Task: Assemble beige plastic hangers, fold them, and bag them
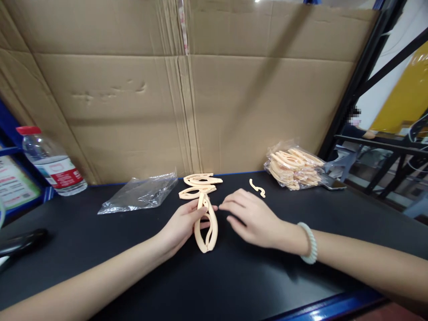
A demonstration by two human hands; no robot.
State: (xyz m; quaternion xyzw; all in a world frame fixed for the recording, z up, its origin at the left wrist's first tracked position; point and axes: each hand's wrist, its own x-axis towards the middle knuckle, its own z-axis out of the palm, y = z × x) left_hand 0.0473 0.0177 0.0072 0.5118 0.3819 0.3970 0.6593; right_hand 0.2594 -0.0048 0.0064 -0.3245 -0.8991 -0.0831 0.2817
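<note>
In the head view, the person's left hand [180,222] pinches a cream leaf-shaped frame [214,229] over the middle of the counter [180,285], while the right hand [252,218] hangs just beside it, fingers loosely parted. Beyond them I see similar frames [184,195] near a clear plastic bag [140,196]; a small curved piece [257,188] lies rightward, near a bagged bundle [294,167].

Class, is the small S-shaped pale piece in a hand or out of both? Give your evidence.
Out of both: the S-shaped piece lies on the black tabletop, beyond the right hand.
</note>
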